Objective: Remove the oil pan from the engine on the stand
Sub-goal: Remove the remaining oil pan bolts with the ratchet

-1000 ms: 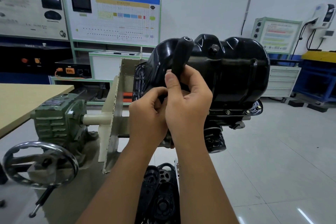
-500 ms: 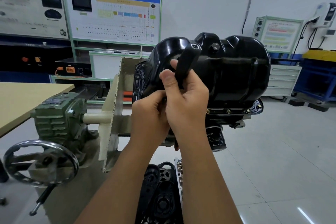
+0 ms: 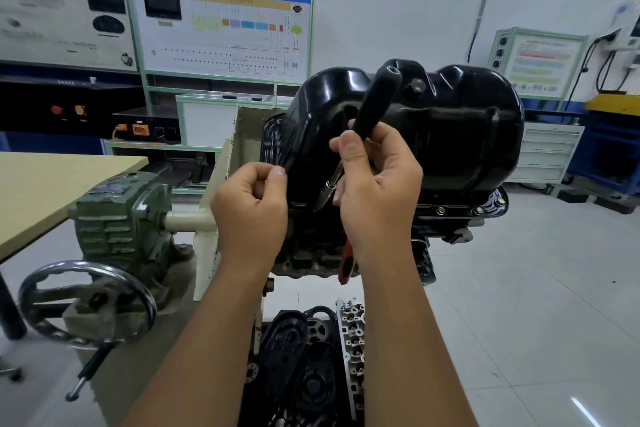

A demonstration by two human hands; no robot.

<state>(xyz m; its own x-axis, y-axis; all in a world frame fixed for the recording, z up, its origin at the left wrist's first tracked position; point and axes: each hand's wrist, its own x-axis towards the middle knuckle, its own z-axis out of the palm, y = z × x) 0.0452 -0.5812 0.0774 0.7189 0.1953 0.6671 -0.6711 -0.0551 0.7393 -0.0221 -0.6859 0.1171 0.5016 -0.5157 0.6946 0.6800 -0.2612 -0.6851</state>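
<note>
Left hand (image 3: 249,215) just came off the tool, fingers curled on nothing visible; right hand (image 3: 377,191) grips black-handled driver (image 3: 375,104) mid-frame, oil pan (image 3: 450,135) still bolted.

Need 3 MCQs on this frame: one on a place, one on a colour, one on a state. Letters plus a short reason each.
1. Where is the handwheel?
A. lower left, by the green gearbox
B. on the tan table
C. on top of the oil pan

2. What colour is the oil pan?
A. silver
B. glossy black
C. red

3. What is the right hand doing?
A. resting flat on the table
B. hanging idle
C. gripping a black-handled tool

Answers:
1 A, the wheel sits below the gearbox at lower left.
2 B, the pan shines black.
3 C, its fingers curl round the handle, in front of the pan; the left hand pinches at the pan's edge.
</note>
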